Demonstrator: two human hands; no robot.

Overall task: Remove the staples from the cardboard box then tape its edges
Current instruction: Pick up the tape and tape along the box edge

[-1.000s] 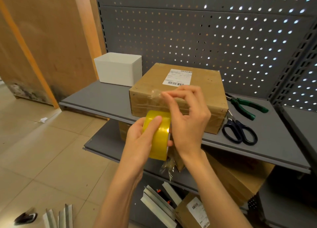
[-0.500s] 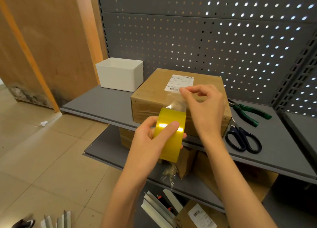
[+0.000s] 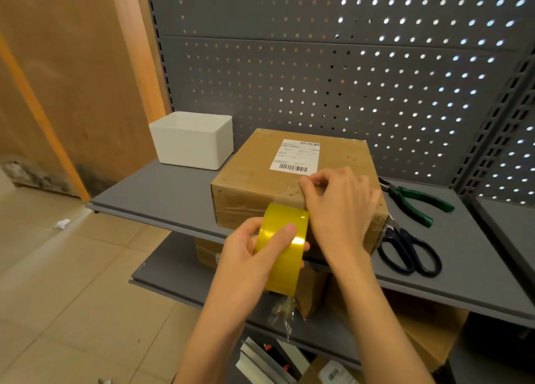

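A brown cardboard box point(image 3: 260, 178) with a white shipping label point(image 3: 295, 155) sits on the grey upper shelf point(image 3: 162, 192). In front of the box's near face my left hand point(image 3: 246, 256) grips a yellow roll of clear tape point(image 3: 282, 247). My right hand point(image 3: 341, 207) rests on the box's front top edge, its fingertips pinched on the free tape end and pressing it down there. The stretch of tape between roll and fingers is mostly hidden by the right hand.
A white plastic bin point(image 3: 194, 139) stands left of the box. Green-handled pliers point(image 3: 414, 200) and black scissors point(image 3: 408, 250) lie on the shelf to its right. A perforated grey back panel point(image 3: 318, 79) rises behind. More cardboard boxes point(image 3: 428, 334) fill the lower shelf.
My right hand has carried the tape end forward from in front of the box down onto its front top edge. The roll in my left hand has come close to the box's near face.
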